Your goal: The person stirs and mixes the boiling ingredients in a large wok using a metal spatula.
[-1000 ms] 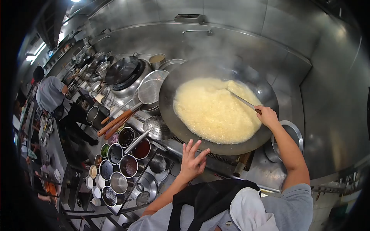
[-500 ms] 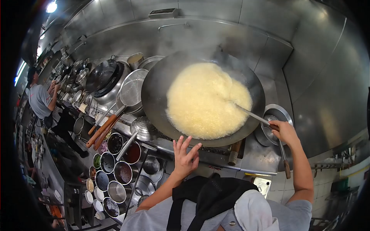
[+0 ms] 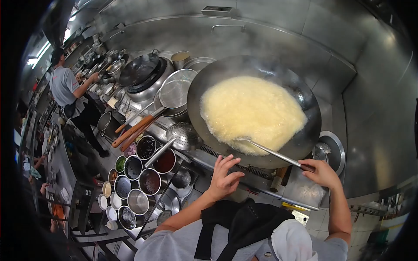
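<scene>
A large dark wok (image 3: 305, 145) holds bubbling, pale yellow liquid (image 3: 252, 111), with steam above it. My right hand (image 3: 322, 173) is closed round the wooden handle of a long metal utensil (image 3: 278, 155). The utensil's head lies in the liquid near the wok's front side, mostly hidden. My left hand (image 3: 224, 178) is raised just in front of the wok's near rim, fingers spread, holding nothing.
Left of the wok are a mesh strainer (image 3: 178, 88), a perforated ladle (image 3: 183, 135) and several sauce containers (image 3: 149, 181). A metal bowl (image 3: 335, 152) stands at the right. Another person (image 3: 65, 87) stands at the far left beside a smaller wok (image 3: 140, 69).
The utensil in my right hand has moved from the liquid's right side to its near edge. My left hand stays near the front rim. The view has shifted, and the other person's arm has risen.
</scene>
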The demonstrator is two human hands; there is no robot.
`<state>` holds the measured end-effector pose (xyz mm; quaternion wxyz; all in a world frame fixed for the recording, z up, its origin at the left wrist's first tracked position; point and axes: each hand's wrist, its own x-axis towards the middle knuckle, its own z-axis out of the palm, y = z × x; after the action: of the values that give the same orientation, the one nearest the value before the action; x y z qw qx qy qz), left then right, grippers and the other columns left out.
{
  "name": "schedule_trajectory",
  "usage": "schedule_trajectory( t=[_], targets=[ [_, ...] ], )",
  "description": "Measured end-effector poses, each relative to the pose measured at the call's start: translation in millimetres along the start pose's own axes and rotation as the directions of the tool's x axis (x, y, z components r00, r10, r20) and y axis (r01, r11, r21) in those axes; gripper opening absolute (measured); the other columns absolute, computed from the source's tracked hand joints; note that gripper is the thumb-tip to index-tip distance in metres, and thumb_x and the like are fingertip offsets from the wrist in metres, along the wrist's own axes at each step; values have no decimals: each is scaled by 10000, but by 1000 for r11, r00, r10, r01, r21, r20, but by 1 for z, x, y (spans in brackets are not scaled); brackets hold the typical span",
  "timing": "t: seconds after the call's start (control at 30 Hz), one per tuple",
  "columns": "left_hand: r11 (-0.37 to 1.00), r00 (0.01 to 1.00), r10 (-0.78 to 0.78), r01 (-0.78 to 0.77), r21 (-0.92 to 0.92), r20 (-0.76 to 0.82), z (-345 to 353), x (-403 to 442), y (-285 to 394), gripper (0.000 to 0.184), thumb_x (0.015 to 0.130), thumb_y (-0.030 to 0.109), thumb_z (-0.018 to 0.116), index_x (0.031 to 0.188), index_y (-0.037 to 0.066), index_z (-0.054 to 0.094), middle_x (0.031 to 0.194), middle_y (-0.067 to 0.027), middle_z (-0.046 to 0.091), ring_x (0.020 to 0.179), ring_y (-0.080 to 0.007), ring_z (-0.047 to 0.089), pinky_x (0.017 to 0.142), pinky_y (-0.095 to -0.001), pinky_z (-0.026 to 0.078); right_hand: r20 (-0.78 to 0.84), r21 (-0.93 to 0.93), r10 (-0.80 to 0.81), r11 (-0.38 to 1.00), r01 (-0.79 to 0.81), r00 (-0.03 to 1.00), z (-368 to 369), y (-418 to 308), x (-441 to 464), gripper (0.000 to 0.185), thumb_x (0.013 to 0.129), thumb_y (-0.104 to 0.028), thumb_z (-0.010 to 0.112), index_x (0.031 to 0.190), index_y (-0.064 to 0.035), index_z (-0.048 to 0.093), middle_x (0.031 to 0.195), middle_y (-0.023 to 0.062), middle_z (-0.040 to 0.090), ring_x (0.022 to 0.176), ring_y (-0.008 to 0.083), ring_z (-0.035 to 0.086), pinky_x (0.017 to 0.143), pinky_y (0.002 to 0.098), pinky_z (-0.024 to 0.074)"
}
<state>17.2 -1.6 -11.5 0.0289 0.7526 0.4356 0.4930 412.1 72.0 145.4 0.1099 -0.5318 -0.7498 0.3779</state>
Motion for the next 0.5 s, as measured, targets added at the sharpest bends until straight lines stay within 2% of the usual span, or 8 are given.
schedule_trajectory(
  t=[0.03,0.07,0.13,0.17,0.23,0.37,0.47,0.5],
  targets=[
    [1000,1000,8,-8,-4,-19,-7,5,6,328,758,-20,801,1045,137,787,1483,-141,650,1439,-417,576,1212,-616,431,-6,15,-46,999,47,999,11,-1,15,473,950,-94,783,1418,-57,715,1197,172,822,1095,250,807,954,352,594],
    [1000,1000,5,-5,1,-21,-8,4,5,328,758,-20,801,1045,137,787,1483,-141,650,1439,-417,576,1212,-616,431,-2,15,-51,999,51,999,21,0,34,473,950,-94,783,1418,-57,715,1197,172,822,1095,250,807,954,352,594],
    [993,995,55,-63,-102,-78,-7,2,2,317,781,-100,757,1035,86,784,1478,-167,644,1401,-399,617,1082,-498,576,-31,-40,-123,992,122,992,39,2,72,453,971,-154,764,1413,-69,716,1218,167,814,1108,306,799,967,383,594],
    [993,995,56,-64,-101,-77,-8,0,1,317,781,-100,757,1035,86,784,1478,-167,644,1401,-399,617,1082,-498,576,-56,-107,-125,987,119,991,44,-9,88,445,978,-176,756,1409,-72,717,1217,170,811,1111,328,793,975,398,594],
    [972,999,32,-39,-232,-31,-11,-3,-1,313,798,-179,706,1012,38,775,1481,-200,633,1417,-406,619,935,-386,648,-117,-149,-110,985,92,987,50,-18,125,434,985,-197,746,1402,-79,720,1203,173,810,1112,351,785,987,424,595],
    [969,998,31,-43,-242,-52,-18,8,1,294,816,-204,675,981,21,769,1489,-219,624,1459,-432,587,857,-353,663,-287,-234,-160,968,93,945,61,-2,205,396,994,-202,734,1380,-112,735,1171,163,815,1090,362,782,976,462,603],
    [942,992,-22,-21,-334,-124,-19,13,0,304,830,-192,647,1007,28,758,1503,-226,614,1476,-455,574,965,-439,639,-392,-290,-124,957,6,912,56,11,248,387,1002,-210,726,1386,-160,734,1165,146,818,1070,378,775,960,493,606],
    [975,995,6,-27,-221,-98,-26,13,0,295,842,-178,644,1031,24,746,1498,-229,619,1458,-457,588,1047,-501,588,-399,-287,-118,958,-1,909,53,14,256,387,1002,-210,726,1386,-160,734,1165,146,818,1070,378,775,960,493,606]
  ],
)
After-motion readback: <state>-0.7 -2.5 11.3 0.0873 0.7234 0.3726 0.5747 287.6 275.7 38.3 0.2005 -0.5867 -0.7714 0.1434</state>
